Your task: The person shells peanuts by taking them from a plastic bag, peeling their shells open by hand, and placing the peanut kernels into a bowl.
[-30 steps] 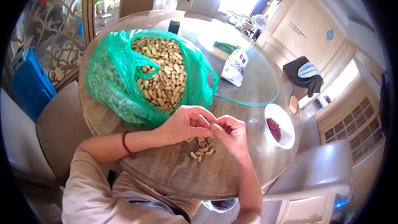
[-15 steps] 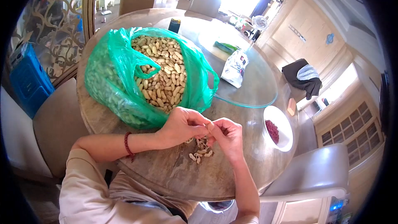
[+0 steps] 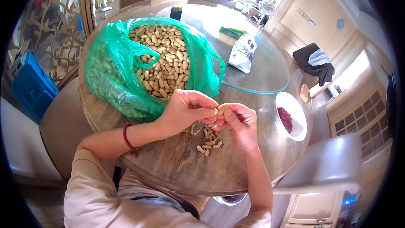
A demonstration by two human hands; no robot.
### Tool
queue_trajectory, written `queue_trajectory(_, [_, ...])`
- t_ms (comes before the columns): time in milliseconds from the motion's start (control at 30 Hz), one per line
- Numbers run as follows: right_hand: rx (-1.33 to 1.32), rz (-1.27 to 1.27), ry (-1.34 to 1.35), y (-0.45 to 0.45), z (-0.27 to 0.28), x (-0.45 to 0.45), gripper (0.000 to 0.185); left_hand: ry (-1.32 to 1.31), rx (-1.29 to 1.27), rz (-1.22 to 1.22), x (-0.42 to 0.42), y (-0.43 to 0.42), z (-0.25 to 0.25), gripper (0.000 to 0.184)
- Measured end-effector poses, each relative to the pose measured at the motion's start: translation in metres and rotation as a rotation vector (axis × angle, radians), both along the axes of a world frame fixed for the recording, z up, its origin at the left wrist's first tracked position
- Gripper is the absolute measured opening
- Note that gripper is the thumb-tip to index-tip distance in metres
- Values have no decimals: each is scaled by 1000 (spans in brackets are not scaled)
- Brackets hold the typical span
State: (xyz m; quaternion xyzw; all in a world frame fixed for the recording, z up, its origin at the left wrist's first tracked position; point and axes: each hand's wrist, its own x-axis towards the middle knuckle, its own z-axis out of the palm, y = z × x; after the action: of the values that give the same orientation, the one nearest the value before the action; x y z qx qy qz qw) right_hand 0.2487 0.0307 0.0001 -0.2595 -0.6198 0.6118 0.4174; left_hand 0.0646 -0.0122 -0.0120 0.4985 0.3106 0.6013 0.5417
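Note:
My left hand (image 3: 187, 112) and my right hand (image 3: 240, 124) meet above the near part of the table, thumbs and fingertips pinched together. Between them is a small peanut (image 3: 219, 110), mostly covered by the fingers; whether its shell is split I cannot tell. Just behind my left hand, a large green plastic bag (image 3: 114, 84) stands open, full of unshelled peanuts (image 3: 164, 59). Beneath my hands lies a small pile of broken peanut shells (image 3: 209, 141). A white bowl (image 3: 298, 122) with reddish shelled peanuts (image 3: 284, 119) sits to the right of my right hand.
The round table (image 3: 168, 164) carries a glass turntable edge (image 3: 257, 90), a silvery packet (image 3: 242, 52), a green packet (image 3: 232, 32) and a dark can (image 3: 176, 13). A small wooden block (image 3: 303, 93) rests near the right rim. Chairs (image 3: 325, 164) surround the table; a bin (image 3: 230, 198) is below.
The whole view has shifted, so the table contents appear higher. My fingertips have drawn slightly apart, and a bit of the peanut now shows between them.

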Motion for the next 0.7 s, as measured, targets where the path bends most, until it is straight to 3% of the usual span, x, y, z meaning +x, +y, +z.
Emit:
queue_trajectory(267, [5, 55, -34, 3, 1, 0, 17, 4, 2, -23, 0, 5, 0, 15])
queue_trajectory(367, [55, 64, -205, 7, 4, 5, 16, 88, -57, -58, -1, 3, 2, 13])
queue_trajectory(467, [262, 76, -629, 12, 7, 13, 9, 660, 253, 3, 2, 2, -5, 11])
queue_trajectory(500, [268, 89, -632, 13, 8, 14, 9, 658, 250, 17, 3, 1, -10, 11])
queue_trajectory(567, [546, 103, -779, 14, 8, 16, 9, 751, 425, -77, 7, 2, -22, 12])
queue_trajectory(700, [516, 174, -863, 12, 13, 16, 12, 748, 445, -136, 9, -5, -17, 10])
